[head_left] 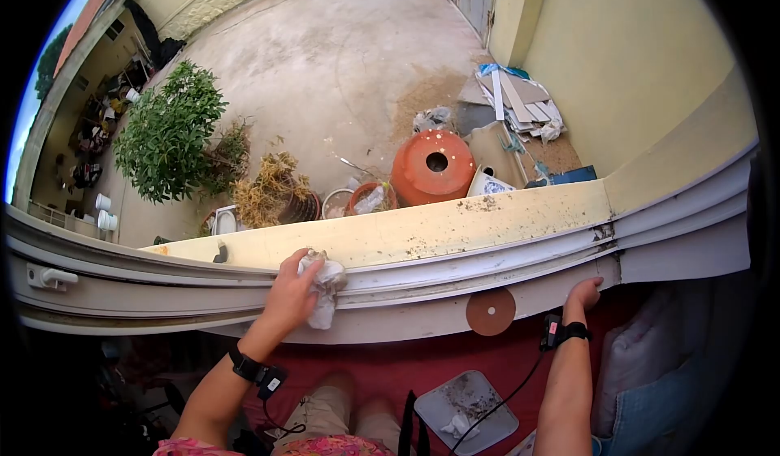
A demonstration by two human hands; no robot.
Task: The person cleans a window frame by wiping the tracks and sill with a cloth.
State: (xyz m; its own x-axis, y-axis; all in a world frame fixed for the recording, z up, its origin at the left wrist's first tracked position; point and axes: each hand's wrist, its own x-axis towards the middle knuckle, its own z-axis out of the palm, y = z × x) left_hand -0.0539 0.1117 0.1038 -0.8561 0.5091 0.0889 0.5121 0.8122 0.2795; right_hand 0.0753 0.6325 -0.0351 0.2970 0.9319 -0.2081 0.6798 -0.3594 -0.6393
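Observation:
My left hand (288, 291) is closed on a crumpled white cloth (327, 284), pressed against the window track (455, 269). Part of the cloth hangs over the inner edge of the frame. On the right, my right hand (583, 293) rests at the inner sill (544, 292) with its fingers curled; whether anything is inside them is hidden. Dark dirt marks the track, thickest near its right corner. Between my hands, a brown disc with a pale centre (491, 311) leans against the sill.
Below me, a grey tray (479, 395) holds dark debris and a white scrap on a red surface (366, 367). Cushions (650, 367) lie at right. Beyond the outer ledge (390, 237) stand potted plants, an orange pot (435, 168) and stacked boards (520, 99). A window latch (53, 277) projects at left.

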